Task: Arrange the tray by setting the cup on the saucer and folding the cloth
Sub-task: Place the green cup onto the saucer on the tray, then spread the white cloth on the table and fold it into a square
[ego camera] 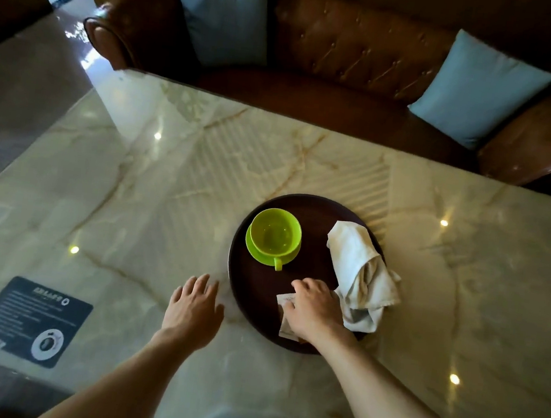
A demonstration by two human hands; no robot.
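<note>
A round dark tray [258, 286] lies on the marble table. A lime-green cup [275, 231] stands upright on a matching green saucer [255, 253] in the tray's left half, handle pointing toward me. A crumpled white cloth [359, 273] sprawls over the tray's right rim. My right hand [312, 307] rests palm-down on the tray's near part, covering small white paper packets [286, 301] and touching the cloth's near end; whether it grips anything I cannot tell. My left hand [194, 306] hovers open over the table just left of the tray, fingers spread.
The marble table [131, 192] stretches wide around the tray. A dark printed card [31, 318] lies at its near left corner. A brown leather sofa [354, 46] with two light-blue cushions [479, 91] stands behind the far edge.
</note>
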